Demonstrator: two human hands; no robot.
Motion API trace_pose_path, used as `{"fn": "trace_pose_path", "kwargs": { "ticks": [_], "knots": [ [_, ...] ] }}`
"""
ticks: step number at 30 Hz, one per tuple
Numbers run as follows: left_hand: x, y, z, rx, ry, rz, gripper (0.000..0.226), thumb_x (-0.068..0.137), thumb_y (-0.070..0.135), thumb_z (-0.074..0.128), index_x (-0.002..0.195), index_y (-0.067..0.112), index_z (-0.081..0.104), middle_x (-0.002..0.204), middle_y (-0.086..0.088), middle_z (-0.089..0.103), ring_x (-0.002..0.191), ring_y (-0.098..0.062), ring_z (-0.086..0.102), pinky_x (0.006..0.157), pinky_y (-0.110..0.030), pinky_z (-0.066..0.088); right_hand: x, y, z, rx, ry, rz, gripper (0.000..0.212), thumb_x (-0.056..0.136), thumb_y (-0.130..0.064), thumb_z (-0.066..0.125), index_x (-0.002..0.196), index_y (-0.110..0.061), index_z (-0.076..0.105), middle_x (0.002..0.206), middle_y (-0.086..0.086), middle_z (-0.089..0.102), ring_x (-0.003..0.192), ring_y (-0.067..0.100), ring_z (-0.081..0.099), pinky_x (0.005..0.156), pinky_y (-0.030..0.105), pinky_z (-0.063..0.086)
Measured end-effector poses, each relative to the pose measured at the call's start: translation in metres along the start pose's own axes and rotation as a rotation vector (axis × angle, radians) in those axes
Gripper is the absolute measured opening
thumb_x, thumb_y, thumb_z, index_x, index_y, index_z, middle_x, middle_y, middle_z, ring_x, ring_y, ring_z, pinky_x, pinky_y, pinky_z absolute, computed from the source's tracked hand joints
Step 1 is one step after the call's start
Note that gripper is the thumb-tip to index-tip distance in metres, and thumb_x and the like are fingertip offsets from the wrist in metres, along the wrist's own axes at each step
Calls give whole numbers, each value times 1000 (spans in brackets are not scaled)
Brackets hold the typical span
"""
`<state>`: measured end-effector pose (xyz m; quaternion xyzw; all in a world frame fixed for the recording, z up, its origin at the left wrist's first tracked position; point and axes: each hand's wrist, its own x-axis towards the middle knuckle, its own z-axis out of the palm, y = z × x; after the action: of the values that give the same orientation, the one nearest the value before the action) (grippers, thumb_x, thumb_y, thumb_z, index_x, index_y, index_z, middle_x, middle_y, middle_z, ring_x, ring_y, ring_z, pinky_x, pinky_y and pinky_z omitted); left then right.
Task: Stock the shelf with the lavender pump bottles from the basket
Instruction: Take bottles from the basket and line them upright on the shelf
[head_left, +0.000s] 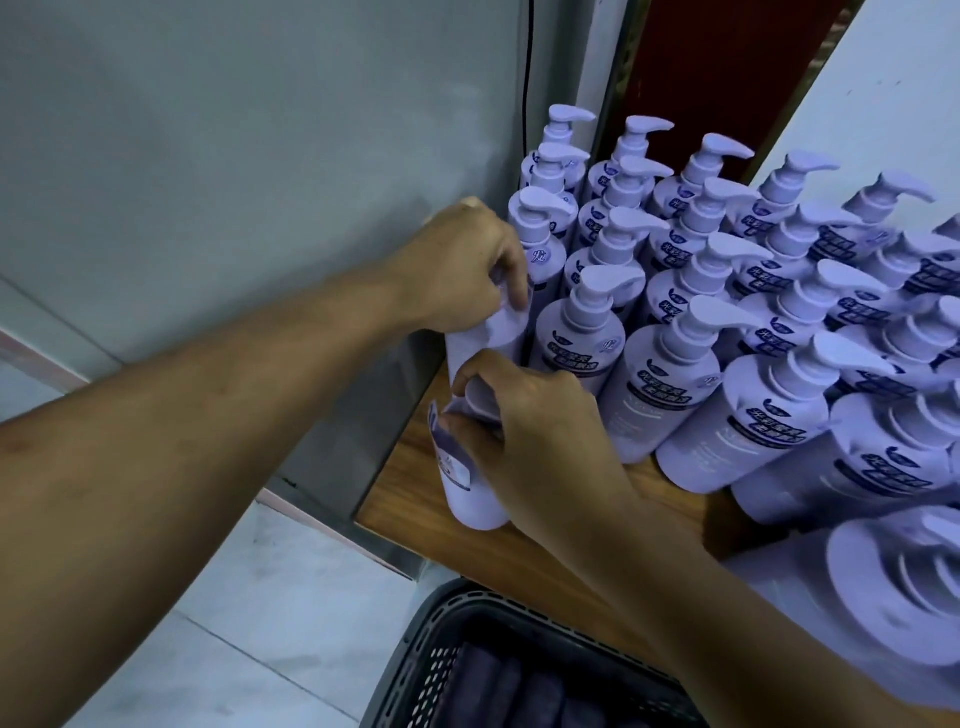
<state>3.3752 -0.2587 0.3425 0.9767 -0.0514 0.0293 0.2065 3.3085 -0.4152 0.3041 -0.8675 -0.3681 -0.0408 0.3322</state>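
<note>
Wooden shelf edge, btl overhanging

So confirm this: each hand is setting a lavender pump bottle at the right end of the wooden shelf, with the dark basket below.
Wrong end. The head view shows the left hand and right hand each setting a bottle at the left end of the wooden shelf, beside the grey wall. The dark basket is indeed below.
</note>
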Motion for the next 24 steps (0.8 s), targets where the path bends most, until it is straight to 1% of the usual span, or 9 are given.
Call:
{"fn": "trace_pose_path", "kwargs": {
  "ticks": [3,5,7,10,13,16,19,22,24],
  "knots": [
    [-5,2,7,59,226,-51,40,78,24,73,118,21,66,114,-1,62,111,-23,51,94,-26,37,-1,0,2,9,-21,3,13,88,-26,66,86,-14,60,65,-4,60,56,13,56,47,16,29],
    [-11,-3,14,124,381,-188,46,76,48,73,111,19,64,108,-6,55,104,-28,53,87,-30,37,-1,1,3,17,-26,14,12,88,-28,64,88,-17,58,64,-9,53,57,10,53,48,18,29],
    [-16,-7,19,124,411,-300,50,74,58,70,104,18,62,94,-3,54,91,-28,57,74,-28,39,-1,3,4,23,-21,17,13,88,-28,65,88,-19,56,64,-12,46,57,9,49,49,18,28],
    [-17,-5,23,85,370,-265,43,81,47,70,106,14,60,84,-2,62,86,-28,61,70,-28,40,-3,3,5,18,-17,15,15,86,-29,67,88,-20,55,64,-14,41,57,9,46,49,19,28],
    [-12,0,18,25,321,-255,39,81,25,71,117,11,64,105,-10,69,101,-30,61,86,-31,46,-3,3,5,4,0,15,15,86,-28,68,88,-19,56,64,-16,39,53,1,37,51,8,20],
    [-9,3,11,-295,193,-312,42,81,4,66,120,20,64,111,-2,68,103,-14,62,84,-25,48,-2,3,5,8,16,5,15,85,-24,69,85,-16,56,63,-17,34,51,1,33,51,7,17],
    [-6,9,9,-435,178,-363,43,87,6,57,126,23,59,116,5,67,103,-5,60,84,-21,47,-1,4,6,3,11,-7,14,86,-24,68,85,-16,57,63,-15,35,53,3,34,51,8,17],
    [-9,13,10,-306,233,-341,43,75,9,66,116,23,68,101,7,71,88,-9,64,67,-10,47,-2,6,7,8,17,-21,17,86,-24,68,82,-16,54,63,-15,36,54,3,35,51,8,17],
    [-13,13,12,-181,265,-272,39,74,19,75,113,21,71,98,4,72,84,-12,63,70,-9,48,-1,6,7,4,35,-27,21,85,-23,69,79,-19,49,62,-15,35,53,2,32,51,7,15]
  ]
}}
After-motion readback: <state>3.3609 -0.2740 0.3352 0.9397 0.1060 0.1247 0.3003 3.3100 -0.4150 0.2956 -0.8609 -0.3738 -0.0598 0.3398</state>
